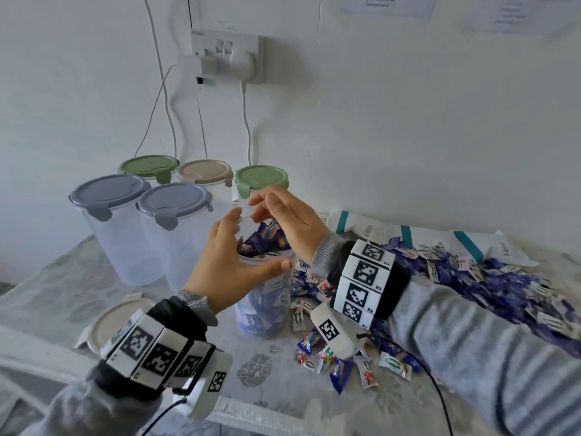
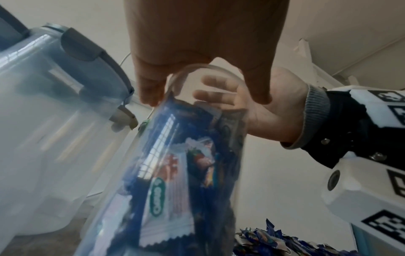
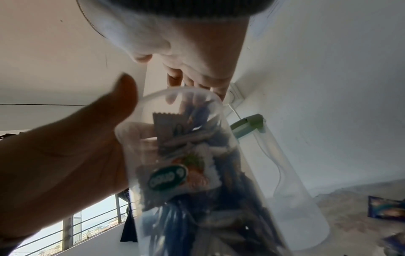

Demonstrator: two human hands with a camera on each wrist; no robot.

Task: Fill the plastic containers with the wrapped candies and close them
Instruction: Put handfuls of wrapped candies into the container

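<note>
My left hand [image 1: 257,243] grips a clear open container [image 1: 267,303], thumb across its front and fingers behind its rim. Blue and white wrapped candies [image 1: 265,236] fill the container and stick up out of its mouth. My right hand [image 1: 254,209] hovers over the mouth with relaxed fingers and holds nothing that I can see. The left wrist view shows the container [image 2: 175,173] from below, with the right hand [image 2: 219,90] spread behind its rim. In the right wrist view the right fingers [image 3: 195,81] hang just above the rim of the container [image 3: 197,173].
A big heap of candies [image 1: 503,284] covers the table to the right, and more lie near the container. A loose beige lid [image 1: 116,322] rests at the left. Several lidded empty containers [image 1: 110,215] stand behind, near the wall with its socket and cables.
</note>
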